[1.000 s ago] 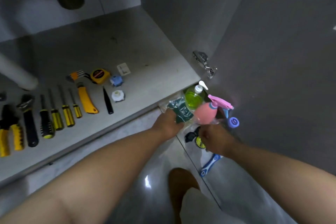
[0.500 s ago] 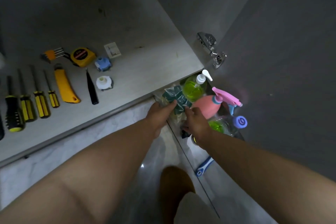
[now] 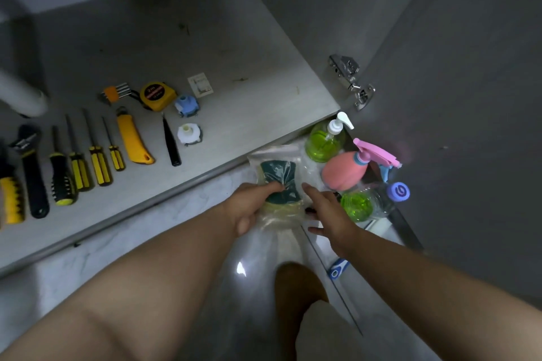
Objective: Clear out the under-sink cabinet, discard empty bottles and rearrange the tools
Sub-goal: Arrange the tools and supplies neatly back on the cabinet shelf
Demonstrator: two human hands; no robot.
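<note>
Cabinet floor (image 3: 234,47), far left: tools (image 3: 99,167) in a neat row, prob. already sorted. Bottles (image 3: 340,173) grouped right on the tiles by the door, likely awaiting a check. Sponge pack (image 3: 278,176) near centre, gripped by left hand (image 3: 252,205) w/ curled fingers. Right hand (image 3: 328,214) just beside, fingers straight, holding nothing.

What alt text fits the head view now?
The left hand grips a clear plastic bag holding a dark green sponge; the open right hand reaches beside it. Yellow-handled tools lie in a row on the grey cabinet shelf.
</note>
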